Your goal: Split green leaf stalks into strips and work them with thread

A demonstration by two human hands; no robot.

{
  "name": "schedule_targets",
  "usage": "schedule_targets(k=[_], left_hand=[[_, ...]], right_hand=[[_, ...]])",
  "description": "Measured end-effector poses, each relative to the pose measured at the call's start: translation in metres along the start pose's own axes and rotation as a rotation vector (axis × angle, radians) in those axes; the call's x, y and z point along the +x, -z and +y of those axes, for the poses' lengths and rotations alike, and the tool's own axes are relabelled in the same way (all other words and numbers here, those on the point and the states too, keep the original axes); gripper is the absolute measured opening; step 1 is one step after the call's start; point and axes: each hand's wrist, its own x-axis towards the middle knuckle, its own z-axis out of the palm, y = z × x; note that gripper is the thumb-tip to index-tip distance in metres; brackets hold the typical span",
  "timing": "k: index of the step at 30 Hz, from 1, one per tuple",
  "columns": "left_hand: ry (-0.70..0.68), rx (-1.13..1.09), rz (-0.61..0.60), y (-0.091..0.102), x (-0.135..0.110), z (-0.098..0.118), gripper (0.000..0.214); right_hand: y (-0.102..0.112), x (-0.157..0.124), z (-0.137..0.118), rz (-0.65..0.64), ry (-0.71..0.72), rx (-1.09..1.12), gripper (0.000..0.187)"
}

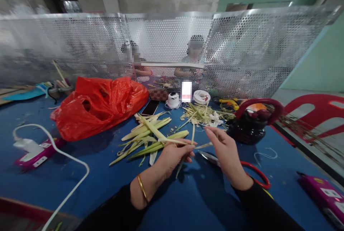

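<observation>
My left hand (176, 152) pinches thin, pale green strips of corn husk (192, 134) that cross at its fingertips, one standing upright and one hanging below. Another strip (204, 145) runs rightward to my right hand (224, 148), whose fingers are closed around its end, partly hidden from view. Beneath that hand lie scissors (258, 175) with red handles, blades pointing left. Loose husk leaves (147, 134) are spread on the blue table (107, 188), just beyond and left of my left hand.
A red plastic bag (99, 105) bulges at left, near a phone (150, 108). White thread spool (173, 100), tape roll (201, 97) and trimmings (199, 114) lie farther back. A dark red-handled pot (248, 127) stands right. Purple power strips (40, 155) flank the table; perforated metal screen (166, 37) behind.
</observation>
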Motion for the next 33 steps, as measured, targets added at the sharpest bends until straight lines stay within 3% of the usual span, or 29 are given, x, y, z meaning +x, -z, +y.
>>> schedule_targets(k=[3, 6, 9, 15, 21, 26, 29, 33], left_hand=[[0.021, 0.044, -0.049, 0.000, -0.001, -0.002, 0.034], [-0.004, 0.078, -0.071, 0.001, -0.001, -0.004, 0.032], [-0.002, 0.082, -0.095, 0.000, 0.000, -0.005, 0.029], [0.053, 0.084, -0.091, -0.003, -0.001, -0.003, 0.026], [0.103, -0.020, -0.104, 0.000, 0.000, -0.005, 0.032], [0.010, -0.157, -0.025, 0.004, 0.006, -0.004, 0.034], [-0.094, -0.206, 0.035, 0.003, 0.009, -0.003, 0.035], [-0.125, -0.230, 0.076, 0.001, 0.008, -0.002, 0.037]], right_hand=[[0.002, 0.000, -0.007, -0.197, 0.038, -0.086, 0.026], [-0.002, -0.005, -0.012, -0.348, -0.076, -0.010, 0.025], [-0.006, -0.011, -0.013, -0.394, -0.180, 0.114, 0.026], [-0.013, -0.018, -0.005, -0.227, -0.136, 0.101, 0.025], [-0.009, -0.009, 0.000, -0.176, -0.078, 0.013, 0.024], [0.000, -0.014, -0.011, 0.107, 0.334, -0.235, 0.017], [-0.004, -0.025, -0.015, -0.067, 0.454, -0.348, 0.022], [-0.017, -0.032, -0.005, -0.331, 0.346, -0.397, 0.024]])
